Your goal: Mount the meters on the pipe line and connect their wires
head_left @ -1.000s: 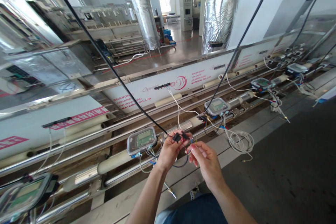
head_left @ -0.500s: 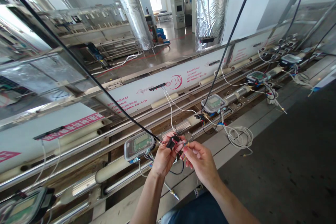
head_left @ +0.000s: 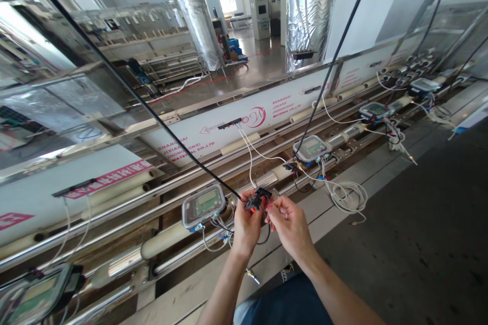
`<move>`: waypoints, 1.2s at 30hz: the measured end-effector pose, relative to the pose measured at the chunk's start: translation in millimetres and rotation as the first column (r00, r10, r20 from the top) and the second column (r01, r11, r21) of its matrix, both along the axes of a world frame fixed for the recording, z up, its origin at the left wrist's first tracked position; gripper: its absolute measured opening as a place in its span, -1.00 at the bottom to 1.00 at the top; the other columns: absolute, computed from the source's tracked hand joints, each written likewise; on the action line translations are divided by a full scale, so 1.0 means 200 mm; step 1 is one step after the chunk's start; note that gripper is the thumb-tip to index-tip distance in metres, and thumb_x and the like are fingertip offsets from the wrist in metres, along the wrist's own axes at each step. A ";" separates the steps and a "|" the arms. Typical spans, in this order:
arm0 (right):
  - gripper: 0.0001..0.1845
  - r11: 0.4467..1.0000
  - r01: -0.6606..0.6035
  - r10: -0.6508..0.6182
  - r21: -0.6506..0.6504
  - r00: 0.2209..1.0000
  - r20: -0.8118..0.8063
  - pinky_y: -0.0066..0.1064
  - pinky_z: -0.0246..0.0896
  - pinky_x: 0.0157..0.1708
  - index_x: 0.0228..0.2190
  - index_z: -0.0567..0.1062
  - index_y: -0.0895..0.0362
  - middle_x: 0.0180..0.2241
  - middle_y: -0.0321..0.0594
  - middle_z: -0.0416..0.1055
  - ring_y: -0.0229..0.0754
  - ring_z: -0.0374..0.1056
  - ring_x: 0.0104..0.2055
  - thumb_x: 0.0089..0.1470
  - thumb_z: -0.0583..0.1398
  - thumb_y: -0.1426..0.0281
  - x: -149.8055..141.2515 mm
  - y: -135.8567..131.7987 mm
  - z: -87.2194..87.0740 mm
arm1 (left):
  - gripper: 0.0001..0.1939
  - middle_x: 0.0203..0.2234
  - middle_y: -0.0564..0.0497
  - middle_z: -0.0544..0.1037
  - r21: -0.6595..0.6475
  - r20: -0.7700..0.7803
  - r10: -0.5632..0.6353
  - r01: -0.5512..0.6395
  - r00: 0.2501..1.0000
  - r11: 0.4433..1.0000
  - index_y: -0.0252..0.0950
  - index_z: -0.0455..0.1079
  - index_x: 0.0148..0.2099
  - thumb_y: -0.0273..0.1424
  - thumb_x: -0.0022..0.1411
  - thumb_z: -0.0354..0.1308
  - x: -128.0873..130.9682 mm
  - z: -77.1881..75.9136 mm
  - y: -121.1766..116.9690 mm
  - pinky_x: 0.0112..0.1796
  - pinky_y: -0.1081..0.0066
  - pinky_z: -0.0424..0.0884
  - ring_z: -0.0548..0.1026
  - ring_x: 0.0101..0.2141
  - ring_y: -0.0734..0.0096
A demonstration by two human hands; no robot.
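Note:
My left hand [head_left: 246, 224] is closed on a small black clip connector [head_left: 256, 198] at the end of a black cable [head_left: 125, 89] that hangs down from the upper left. My right hand [head_left: 288, 226] is next to it, its fingertips pinched on thin coloured wires [head_left: 277, 205] beside the clip. Both hands hover over the test bench, just right of a grey meter with a display [head_left: 203, 205] mounted on the pipe line. Thin white wires [head_left: 249, 155] run from a black strip on the back panel down toward my hands.
More meters sit along the pipe: one [head_left: 311, 148] to the right with a coiled white cable [head_left: 346, 196], others [head_left: 375, 110] farther right, one [head_left: 32, 292] at the lower left. A second black cable [head_left: 335, 51] hangs nearby. Foil-wrapped tanks [head_left: 198, 20] stand behind.
My hands have drawn closer together and shifted slightly right. The black clip now sits upright between my left fingertips, and the right fingers have closed in beside it.

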State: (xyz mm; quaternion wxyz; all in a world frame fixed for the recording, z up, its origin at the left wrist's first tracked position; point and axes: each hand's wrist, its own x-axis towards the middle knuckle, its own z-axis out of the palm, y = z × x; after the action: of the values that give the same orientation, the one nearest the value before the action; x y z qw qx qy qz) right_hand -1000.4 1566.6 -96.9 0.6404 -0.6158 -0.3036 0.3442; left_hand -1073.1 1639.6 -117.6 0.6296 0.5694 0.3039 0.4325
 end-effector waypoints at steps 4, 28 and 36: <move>-0.67 1.000 0.003 -0.003 -0.006 0.999 0.044 -0.52 0.03 -0.63 -0.55 0.28 0.16 -0.61 -0.30 0.32 -0.37 0.15 -0.63 0.04 0.13 0.16 0.00 0.01 -0.01 | -0.74 -0.45 0.05 0.46 0.001 -0.006 0.042 -0.042 0.999 0.999 -0.30 0.19 -0.26 -0.32 0.07 0.19 -0.01 0.00 -0.01 -0.48 0.53 0.35 0.38 -0.55 0.53; -0.76 0.981 -0.134 0.170 -0.138 0.940 0.297 -0.54 0.03 -0.60 -0.54 0.32 0.15 -0.62 -0.32 0.30 -0.36 0.18 -0.61 0.05 0.10 0.27 0.05 0.02 0.06 | -0.85 -0.46 0.09 0.41 0.213 -0.132 -0.002 0.030 0.991 0.976 -0.30 0.19 -0.21 -0.44 0.16 0.09 -0.08 -0.07 0.04 -0.45 0.56 0.32 0.37 -0.51 0.54; -0.72 0.954 -0.288 0.291 -0.079 0.956 0.027 -0.55 0.09 -0.63 -0.54 0.32 0.18 -0.63 -0.33 0.32 -0.38 0.18 -0.65 0.04 0.12 0.22 0.08 0.04 0.05 | -0.81 -0.45 0.07 0.38 0.228 -0.114 -0.016 0.042 0.993 0.973 -0.28 0.18 -0.15 -0.38 0.19 0.10 -0.09 -0.15 0.06 -0.53 0.54 0.30 0.34 -0.56 0.54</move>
State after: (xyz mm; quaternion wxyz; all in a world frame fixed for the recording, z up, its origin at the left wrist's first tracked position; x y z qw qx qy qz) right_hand -983.6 1575.4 -87.6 0.5538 -0.5947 -0.3897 0.4334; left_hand -1091.4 1652.4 -146.9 0.5477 0.6662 0.2781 0.4229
